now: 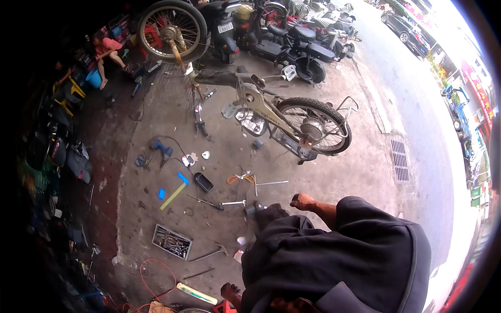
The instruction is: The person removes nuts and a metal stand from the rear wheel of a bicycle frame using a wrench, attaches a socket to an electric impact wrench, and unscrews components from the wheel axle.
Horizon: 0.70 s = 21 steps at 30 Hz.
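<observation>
My right hand [303,202] hangs out beside my dark trousers, its fingers curled in with nothing visible in them. Nearest to it on the ground are a T-shaped metal rod [270,182] and a wrench [233,202]. Low in the view, my left hand [230,290] looks curled too, and no held thing shows. Just by it sits a red object [224,307], partly cut off, with a hammer [211,254] further up. Ahead stands a bicycle-like frame [261,107], upside down, its front wheel [171,32] and rear wheel [315,125] raised off the floor.
Around lie a tray of tools [172,227], blue power drill [163,150], black tray-like part [203,182], orange-handled scissors [240,178], yellow-green strip [174,196] and orange cable [156,263]. Parked scooters [292,47] line the back; a person [107,49] sits at far left. A drain grate [400,160] edges the road.
</observation>
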Motion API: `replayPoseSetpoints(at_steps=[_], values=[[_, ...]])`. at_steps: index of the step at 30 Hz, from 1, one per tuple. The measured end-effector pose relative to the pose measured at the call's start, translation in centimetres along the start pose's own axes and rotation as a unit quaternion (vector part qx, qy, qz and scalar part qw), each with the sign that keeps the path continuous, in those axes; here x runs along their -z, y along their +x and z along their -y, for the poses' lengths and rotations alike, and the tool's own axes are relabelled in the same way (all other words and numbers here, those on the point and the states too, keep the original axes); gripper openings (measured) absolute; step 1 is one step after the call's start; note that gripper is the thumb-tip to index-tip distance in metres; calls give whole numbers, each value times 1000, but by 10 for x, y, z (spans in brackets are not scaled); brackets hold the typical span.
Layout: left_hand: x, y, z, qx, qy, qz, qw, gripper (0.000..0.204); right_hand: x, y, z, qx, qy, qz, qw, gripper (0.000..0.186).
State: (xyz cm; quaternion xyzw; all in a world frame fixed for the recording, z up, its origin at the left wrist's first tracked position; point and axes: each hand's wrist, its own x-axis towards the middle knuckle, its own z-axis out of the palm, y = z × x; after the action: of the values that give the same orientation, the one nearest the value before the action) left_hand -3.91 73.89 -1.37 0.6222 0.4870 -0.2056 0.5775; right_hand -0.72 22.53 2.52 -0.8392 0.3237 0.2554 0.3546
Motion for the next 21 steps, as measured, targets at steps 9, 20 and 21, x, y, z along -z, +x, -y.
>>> replayPoseSetpoints(at_steps=[9,20,21], values=[[-61,-7,-41,-323,160,37,932,13,32,77,-5,16,10,0,1000,37],[-86,6,-93,-403,584,94,699,19,68,87,2,-72,141,-48,986,39],[-86,13,-98,-420,593,93,680,20,66,83,4,-75,142,-49,986,39]])
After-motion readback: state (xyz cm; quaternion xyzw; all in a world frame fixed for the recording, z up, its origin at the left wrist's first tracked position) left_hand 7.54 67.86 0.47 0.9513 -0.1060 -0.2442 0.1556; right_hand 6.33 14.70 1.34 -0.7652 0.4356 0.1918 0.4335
